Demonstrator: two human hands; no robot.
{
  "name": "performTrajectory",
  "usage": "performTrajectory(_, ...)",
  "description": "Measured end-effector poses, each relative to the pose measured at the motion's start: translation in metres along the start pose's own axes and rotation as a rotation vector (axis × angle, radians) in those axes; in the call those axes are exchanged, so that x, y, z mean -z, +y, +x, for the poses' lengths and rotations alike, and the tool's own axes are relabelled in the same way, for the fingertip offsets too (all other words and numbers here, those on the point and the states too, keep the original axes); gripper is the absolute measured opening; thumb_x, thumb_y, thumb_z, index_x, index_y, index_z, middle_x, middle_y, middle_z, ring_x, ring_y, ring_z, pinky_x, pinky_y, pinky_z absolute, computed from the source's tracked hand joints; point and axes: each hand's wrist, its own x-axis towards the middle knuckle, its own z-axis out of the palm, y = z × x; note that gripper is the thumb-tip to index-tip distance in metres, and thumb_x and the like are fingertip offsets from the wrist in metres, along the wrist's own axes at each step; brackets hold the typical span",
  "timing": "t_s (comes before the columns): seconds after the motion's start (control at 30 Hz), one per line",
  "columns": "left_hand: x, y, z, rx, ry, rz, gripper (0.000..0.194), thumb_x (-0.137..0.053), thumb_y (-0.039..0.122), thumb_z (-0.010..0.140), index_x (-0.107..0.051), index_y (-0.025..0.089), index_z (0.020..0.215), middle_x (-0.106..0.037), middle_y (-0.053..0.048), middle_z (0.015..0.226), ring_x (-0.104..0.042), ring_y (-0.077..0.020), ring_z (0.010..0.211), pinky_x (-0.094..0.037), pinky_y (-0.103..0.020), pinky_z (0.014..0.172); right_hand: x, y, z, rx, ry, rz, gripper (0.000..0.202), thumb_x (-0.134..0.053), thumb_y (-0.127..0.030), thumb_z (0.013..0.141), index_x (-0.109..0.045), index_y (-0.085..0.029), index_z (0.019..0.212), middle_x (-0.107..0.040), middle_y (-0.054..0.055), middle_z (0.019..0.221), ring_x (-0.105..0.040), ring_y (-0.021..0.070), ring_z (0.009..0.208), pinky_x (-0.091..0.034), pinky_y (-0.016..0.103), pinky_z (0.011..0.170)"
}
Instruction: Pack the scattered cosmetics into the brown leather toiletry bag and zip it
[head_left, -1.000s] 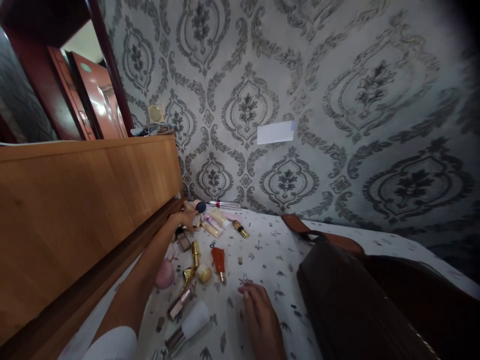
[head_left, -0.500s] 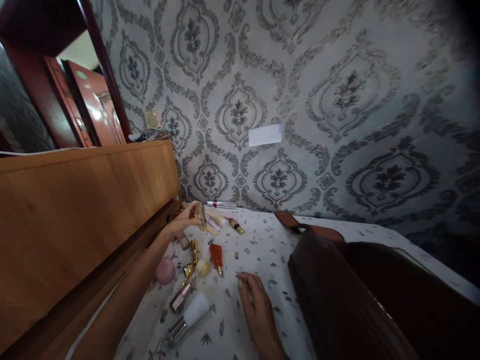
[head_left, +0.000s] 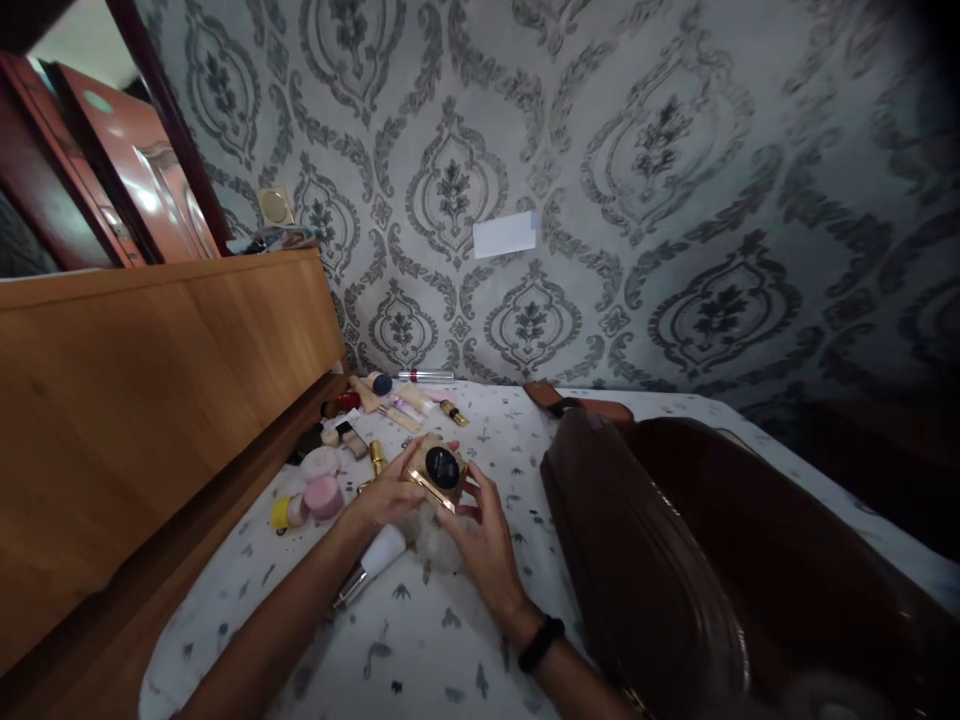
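Between my two hands is a gold cosmetic case (head_left: 421, 487) with a round black label facing up, held a little above the bedsheet. My left hand (head_left: 390, 493) grips its left side, thumb along the shiny gold edge. On the other side, the fingers of my right hand (head_left: 484, 535) close around its right edge. Just below my left hand lies a makeup brush (head_left: 381, 552) with white bristles. A gold lipstick tube (head_left: 376, 458) lies beyond it, partly covered by the hand.
To the right stands a large dark brown leather bag (head_left: 622, 560), its top open. Pink round containers (head_left: 323, 496), a yellow-lidded jar (head_left: 280, 513) and several tubes (head_left: 409, 403) lie at the left and back. A wooden headboard (head_left: 172, 390) borders the left; the patterned wall (head_left: 517, 290) is behind.
My left hand has brought the gold case from the back-left pile towards me. My right hand has come off the sheet and onto the case. The view has shifted slightly.
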Motion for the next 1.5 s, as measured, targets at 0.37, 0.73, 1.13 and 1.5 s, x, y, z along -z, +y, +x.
performTrajectory(0.37, -0.005, 0.005, -0.007, -0.048, -0.019, 0.238, 0.085, -0.091, 0.030, 0.055, -0.055, 0.021, 0.131, -0.065, -0.010, 0.122, -0.061, -0.0276, 0.114, -0.051, -0.032, 0.091, 0.000, 0.003, -0.003, 0.093, -0.052, -0.092, 0.067, -0.068, -0.029, 0.079, -0.043, -0.018, 0.140, -0.050, 0.015, 0.139, -0.050, 0.0281, 0.128, -0.052, 0.043, 0.097)
performTrajectory(0.73, -0.038, 0.032, -0.029, -0.089, 0.119, 0.391, 0.085, -0.089, 0.047, 0.057, -0.058, 0.022, 0.133, -0.061, -0.012, 0.135, -0.062, -0.0328, 0.116, -0.058, -0.034, 0.086, 0.011, -0.065, -0.012, 0.139, -0.193, 0.021, 0.078, -0.075, -0.028, 0.077, -0.040, -0.023, 0.146, -0.052, 0.012, 0.138, -0.053, 0.0254, 0.125, -0.051, 0.038, 0.099)
performTrajectory(1.13, -0.145, 0.048, -0.018, -0.218, -0.194, 0.467, 0.098, -0.082, 0.060, 0.067, -0.040, 0.030, 0.151, -0.043, -0.009, 0.156, -0.038, -0.0368, 0.143, -0.041, -0.045, 0.113, 0.112, -0.159, -0.028, 0.131, -0.080, -0.079, 0.076, -0.078, -0.028, 0.072, -0.045, -0.024, 0.141, -0.054, 0.009, 0.142, -0.052, 0.0262, 0.129, -0.044, 0.044, 0.109)
performTrajectory(1.5, -0.195, -0.019, -0.009, -0.526, -0.310, 1.109, 0.059, -0.059, 0.035, 0.093, -0.042, 0.035, 0.150, -0.040, -0.004, 0.159, -0.027, -0.0300, 0.150, -0.020, -0.051, 0.123, 0.195, -0.177, -0.008, -0.528, 0.041, 0.652, 0.058, -0.031, -0.059, 0.101, -0.068, -0.015, 0.094, -0.071, 0.007, 0.078, -0.068, 0.0121, 0.064, -0.050, 0.019, 0.058)
